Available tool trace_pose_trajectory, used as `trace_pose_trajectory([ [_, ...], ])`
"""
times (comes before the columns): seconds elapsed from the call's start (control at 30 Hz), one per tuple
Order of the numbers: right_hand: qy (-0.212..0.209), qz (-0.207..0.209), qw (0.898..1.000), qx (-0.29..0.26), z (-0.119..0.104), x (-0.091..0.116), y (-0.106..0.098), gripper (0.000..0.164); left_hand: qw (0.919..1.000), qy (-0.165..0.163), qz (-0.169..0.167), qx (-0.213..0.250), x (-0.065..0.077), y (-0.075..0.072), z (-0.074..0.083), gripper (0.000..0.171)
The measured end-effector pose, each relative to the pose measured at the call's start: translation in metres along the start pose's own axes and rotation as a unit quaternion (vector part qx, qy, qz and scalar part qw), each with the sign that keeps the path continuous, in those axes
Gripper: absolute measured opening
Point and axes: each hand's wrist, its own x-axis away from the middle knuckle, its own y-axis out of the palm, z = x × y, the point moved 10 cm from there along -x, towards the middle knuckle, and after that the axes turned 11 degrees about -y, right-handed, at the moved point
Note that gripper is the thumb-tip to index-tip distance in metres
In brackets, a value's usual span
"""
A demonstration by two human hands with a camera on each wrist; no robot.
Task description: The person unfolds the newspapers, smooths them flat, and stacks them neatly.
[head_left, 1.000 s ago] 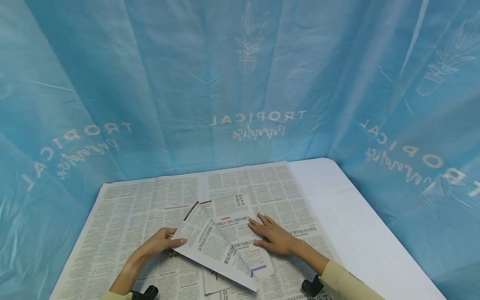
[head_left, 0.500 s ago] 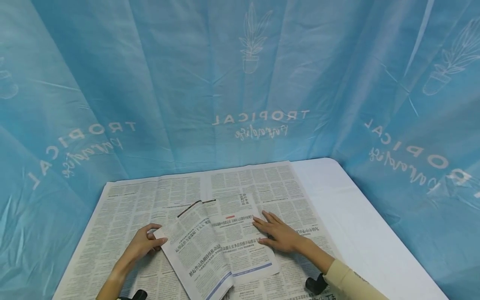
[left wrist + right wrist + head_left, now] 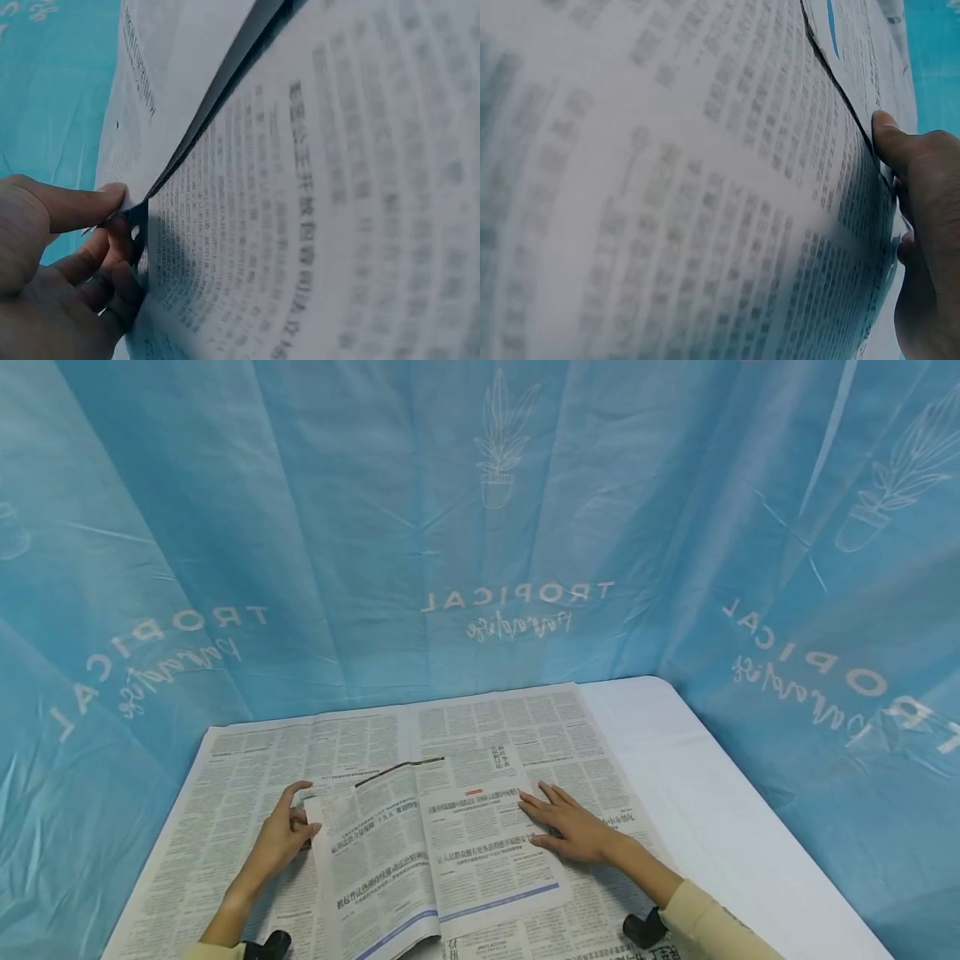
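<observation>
A smaller folded newspaper (image 3: pixel 487 872) lies opened out, its left page (image 3: pixel 378 868) bowed up a little from the fold. My left hand (image 3: pixel 279 837) pinches that page's left edge. In the left wrist view, the thumb of the left hand (image 3: pixel 45 262) lies on one side of the paper and the fingers curl behind it. My right hand (image 3: pixel 573 828) rests on the right edge of the other page, fingers stretched out. The right wrist view shows the right hand (image 3: pixel 930 202) with its thumb at the paper's edge; part of its fingers is hidden.
Large newspaper sheets (image 3: pixel 255 777) cover most of the table under the smaller newspaper. A strip of white tabletop (image 3: pixel 675 777) shows on the right. Blue printed curtains (image 3: pixel 360 568) hang behind and at both sides.
My left hand has moved left, turning the page over from a slanted fold across the newspaper to nearly flat on the left. The right hand stays on the right page, shifted slightly right.
</observation>
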Motion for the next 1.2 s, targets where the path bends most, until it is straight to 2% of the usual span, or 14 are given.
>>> trace_pose_trajectory([
  [0.07,0.000,0.001,1.000,0.001,0.002,0.002,0.000,0.063,0.9998,0.010,0.006,-0.017,-0.003,-0.001,0.002,0.062],
  [0.2,0.005,-0.001,1.000,-0.009,0.006,0.008,-0.002,0.063,0.9979,0.026,0.018,-0.056,-0.007,-0.002,0.009,0.040],
  [0.3,0.008,0.000,1.000,-0.013,0.008,0.014,-0.003,0.064,0.9967,0.039,0.023,-0.068,-0.010,-0.001,0.013,0.028],
  [0.53,0.010,0.012,1.000,-0.020,0.010,0.026,-0.004,0.063,0.9949,0.055,0.016,-0.084,-0.016,0.008,0.016,0.033],
  [0.67,0.010,0.019,1.000,-0.011,0.011,0.029,-0.007,0.063,0.9907,0.082,0.007,-0.108,-0.018,0.013,0.022,0.038],
  [0.77,0.013,0.019,1.000,-0.008,0.012,0.031,-0.007,0.063,0.9829,0.120,0.012,-0.140,-0.016,0.015,0.027,0.043],
  [0.93,0.023,0.016,1.000,-0.007,0.013,0.034,-0.006,0.064,0.9583,0.178,0.054,-0.217,-0.008,0.015,0.034,0.053],
  [1.07,0.025,0.014,1.000,-0.009,0.013,0.035,-0.007,0.065,0.9420,0.203,0.077,-0.256,-0.002,0.015,0.040,0.059],
  [1.2,0.030,0.009,0.999,-0.026,0.014,0.037,-0.008,0.065,0.9282,0.231,0.083,-0.280,0.005,0.017,0.048,0.066],
])
